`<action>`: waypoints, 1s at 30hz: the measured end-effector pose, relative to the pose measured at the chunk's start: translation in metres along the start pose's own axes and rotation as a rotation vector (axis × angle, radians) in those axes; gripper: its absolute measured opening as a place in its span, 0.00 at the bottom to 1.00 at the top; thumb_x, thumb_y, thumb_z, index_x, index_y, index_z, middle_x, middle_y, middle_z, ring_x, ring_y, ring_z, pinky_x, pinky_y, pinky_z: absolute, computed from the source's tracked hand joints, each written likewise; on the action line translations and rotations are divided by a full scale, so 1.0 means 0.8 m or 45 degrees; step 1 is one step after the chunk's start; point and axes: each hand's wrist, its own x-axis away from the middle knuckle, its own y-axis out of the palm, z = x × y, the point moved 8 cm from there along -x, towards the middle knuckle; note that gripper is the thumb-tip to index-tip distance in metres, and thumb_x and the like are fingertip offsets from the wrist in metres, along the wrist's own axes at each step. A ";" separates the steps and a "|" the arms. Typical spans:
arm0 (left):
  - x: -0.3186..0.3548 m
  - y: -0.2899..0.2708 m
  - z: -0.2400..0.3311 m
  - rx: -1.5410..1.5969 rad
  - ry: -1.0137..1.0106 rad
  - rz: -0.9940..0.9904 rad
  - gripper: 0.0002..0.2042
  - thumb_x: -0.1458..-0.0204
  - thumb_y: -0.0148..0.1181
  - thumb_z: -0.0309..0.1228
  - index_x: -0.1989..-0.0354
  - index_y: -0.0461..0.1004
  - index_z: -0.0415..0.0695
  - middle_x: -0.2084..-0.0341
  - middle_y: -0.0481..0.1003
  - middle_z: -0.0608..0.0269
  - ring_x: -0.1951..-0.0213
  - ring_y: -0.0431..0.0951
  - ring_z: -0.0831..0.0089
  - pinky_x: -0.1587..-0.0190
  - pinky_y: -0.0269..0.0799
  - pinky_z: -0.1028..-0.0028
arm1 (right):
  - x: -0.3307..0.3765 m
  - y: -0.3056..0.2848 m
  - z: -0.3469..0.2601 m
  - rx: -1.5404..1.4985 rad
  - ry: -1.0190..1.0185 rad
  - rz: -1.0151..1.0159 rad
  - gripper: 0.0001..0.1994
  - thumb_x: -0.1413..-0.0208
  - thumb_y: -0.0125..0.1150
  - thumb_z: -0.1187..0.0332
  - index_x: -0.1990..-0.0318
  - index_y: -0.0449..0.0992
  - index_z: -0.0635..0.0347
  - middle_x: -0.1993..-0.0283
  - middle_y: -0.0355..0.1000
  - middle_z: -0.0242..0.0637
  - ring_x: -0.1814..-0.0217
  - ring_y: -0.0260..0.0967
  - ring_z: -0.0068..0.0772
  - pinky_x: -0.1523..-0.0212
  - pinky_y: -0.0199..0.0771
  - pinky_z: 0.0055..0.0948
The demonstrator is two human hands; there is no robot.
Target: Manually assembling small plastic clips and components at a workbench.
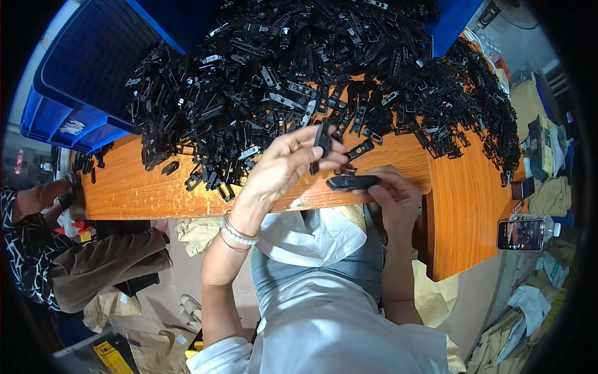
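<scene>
Black plastic piece (350, 182), long and narrow, is gripped in the right hand (393, 192) between thumb and fingers, held roughly level by the near edge of the tabletop (140, 181), one end pointing left. The left hand (296, 153), a little farther away and to the left, grips a second black part (321, 148), held upright with the thumb pressed against it; the two pieces are near each other but apart. Bracelets (237, 237) circle the left wrist. Just right of the left hand, a loose black clip (360, 149) lies on the wood. Beyond both hands, a broad heap of black parts (249, 78) covers the far side, with a thinner spread running down the right. A blue crate (78, 121) stands at far left. At the right, a phone (522, 235) with a lit screen is propped up. A white cloth (311, 240) lies across the person's lap. Near left, another person in brown trousers (106, 262) is partly in view.
</scene>
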 end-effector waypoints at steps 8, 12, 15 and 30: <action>0.021 0.007 -0.018 -0.427 0.053 -0.105 0.14 0.51 0.47 0.18 0.54 0.66 0.32 0.61 0.73 0.54 0.59 0.73 0.73 0.56 0.69 0.78 | 0.004 0.026 -0.030 0.240 -0.156 -0.084 0.10 0.57 0.51 0.87 0.63 0.70 0.77 0.63 0.68 0.48 0.67 0.73 0.36 0.68 0.77 0.25; 0.024 0.013 -0.027 -0.289 0.233 -0.134 0.15 0.57 0.44 0.11 0.60 0.67 0.36 0.59 0.72 0.53 0.52 0.70 0.70 0.50 0.64 0.77 | 0.014 0.024 -0.015 0.029 0.008 0.091 0.09 0.55 0.51 0.86 0.64 0.69 0.77 0.65 0.70 0.49 0.69 0.73 0.36 0.68 0.77 0.24; 0.026 0.019 -0.029 -0.477 0.364 -0.072 0.17 0.59 0.43 0.09 0.60 0.68 0.37 0.55 0.70 0.51 0.51 0.70 0.68 0.49 0.63 0.77 | 0.022 0.023 0.002 -0.027 0.189 0.174 0.08 0.53 0.51 0.84 0.64 0.69 0.76 0.69 0.71 0.48 0.71 0.74 0.36 0.68 0.77 0.25; 0.062 0.017 -0.012 -1.010 0.279 0.122 0.19 0.60 0.62 0.23 0.56 0.70 0.36 0.70 0.76 0.51 0.69 0.77 0.71 0.66 0.70 0.76 | 0.018 0.035 -0.026 0.547 -0.225 -0.037 0.13 0.58 0.53 0.84 0.61 0.71 0.70 0.52 0.65 0.41 0.58 0.66 0.24 0.62 0.68 0.21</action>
